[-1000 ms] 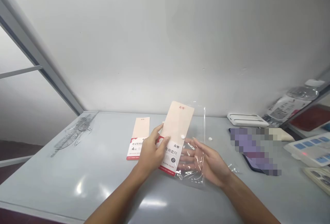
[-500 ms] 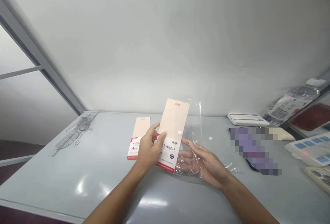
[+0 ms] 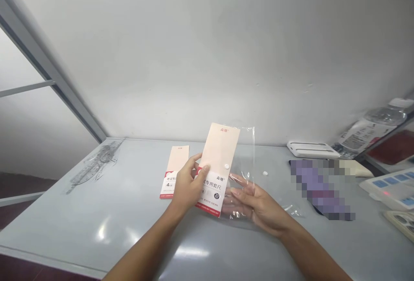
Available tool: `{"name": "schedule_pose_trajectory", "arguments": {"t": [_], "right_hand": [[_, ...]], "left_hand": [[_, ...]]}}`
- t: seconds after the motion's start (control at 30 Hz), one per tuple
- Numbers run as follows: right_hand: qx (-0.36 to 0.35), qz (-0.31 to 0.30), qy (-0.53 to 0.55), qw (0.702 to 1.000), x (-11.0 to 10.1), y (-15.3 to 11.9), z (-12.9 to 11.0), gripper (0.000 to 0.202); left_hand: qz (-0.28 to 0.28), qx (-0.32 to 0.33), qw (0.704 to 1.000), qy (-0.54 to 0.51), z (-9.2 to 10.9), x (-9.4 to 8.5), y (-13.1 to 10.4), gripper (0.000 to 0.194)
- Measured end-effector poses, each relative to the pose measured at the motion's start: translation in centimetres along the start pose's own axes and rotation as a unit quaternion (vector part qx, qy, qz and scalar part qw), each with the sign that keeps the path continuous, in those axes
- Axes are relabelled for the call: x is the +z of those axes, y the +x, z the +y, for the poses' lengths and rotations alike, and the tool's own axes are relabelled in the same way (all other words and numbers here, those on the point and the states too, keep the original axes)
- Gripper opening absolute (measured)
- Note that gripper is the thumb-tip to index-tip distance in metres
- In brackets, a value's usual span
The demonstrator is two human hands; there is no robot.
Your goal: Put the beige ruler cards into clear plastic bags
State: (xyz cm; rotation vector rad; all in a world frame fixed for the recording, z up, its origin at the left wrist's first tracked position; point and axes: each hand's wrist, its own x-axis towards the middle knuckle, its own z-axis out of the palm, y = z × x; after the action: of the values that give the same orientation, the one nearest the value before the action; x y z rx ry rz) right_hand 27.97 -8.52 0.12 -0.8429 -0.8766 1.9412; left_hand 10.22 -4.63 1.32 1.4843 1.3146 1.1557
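Note:
My left hand (image 3: 187, 185) is closed on the left edge of a pink-and-white printed card (image 3: 223, 147), thumb in front. The card has a red lower strip and a white snap button shows against it. Around or against the card lies a clear plastic pouch (image 3: 247, 151), reaching out past its right side; I cannot tell how far the card sits within it. My right hand (image 3: 255, 205) pinches the pouch's right part, thumb in front and fingers seen through the plastic. A second, similar card (image 3: 179, 156) lies on the table behind my left hand.
On the grey table (image 3: 136, 220), a second clear plastic piece (image 3: 293, 209) with a white snap (image 3: 265, 173) lies right of my hands. Farther right are a white device (image 3: 312, 149), a blurred purple object (image 3: 318, 190), a bottle (image 3: 371, 127) and a blue-keyed panel (image 3: 391, 186).
My right thumb has come down onto the front of the pouch, and my fingers have shifted on it. The card stays in my left hand, almost unmoved.

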Motion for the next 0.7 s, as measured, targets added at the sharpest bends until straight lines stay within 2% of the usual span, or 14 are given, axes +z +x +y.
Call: {"name": "schedule_pose_trajectory", "arguments": {"t": [0.3, 0.53, 0.63, 0.7], "right_hand": [[0.008, 0.005, -0.002, 1.000, 0.0, -0.1, 0.1, 0.059], [0.008, 0.032, -0.007, 0.999, 1.0, 0.2, 0.5, 0.049], [0.003, 0.033, -0.008, 0.999, 1.6, 0.3, 0.7, 0.046], [-0.001, 0.037, -0.018, 0.999, 1.8, 0.3, 0.8, 0.044]], "left_hand": [[0.008, 0.010, 1.000, 0.004, -0.2, 0.2, 0.0, 0.042], [0.013, 0.032, 0.999, 0.007, 0.0, 0.8, -0.7, 0.039], [0.013, 0.027, 0.999, -0.031, 0.1, 1.2, -1.0, 0.038], [-0.013, -0.015, 0.995, -0.100, 0.0, 1.3, -1.0, 0.043]]}}
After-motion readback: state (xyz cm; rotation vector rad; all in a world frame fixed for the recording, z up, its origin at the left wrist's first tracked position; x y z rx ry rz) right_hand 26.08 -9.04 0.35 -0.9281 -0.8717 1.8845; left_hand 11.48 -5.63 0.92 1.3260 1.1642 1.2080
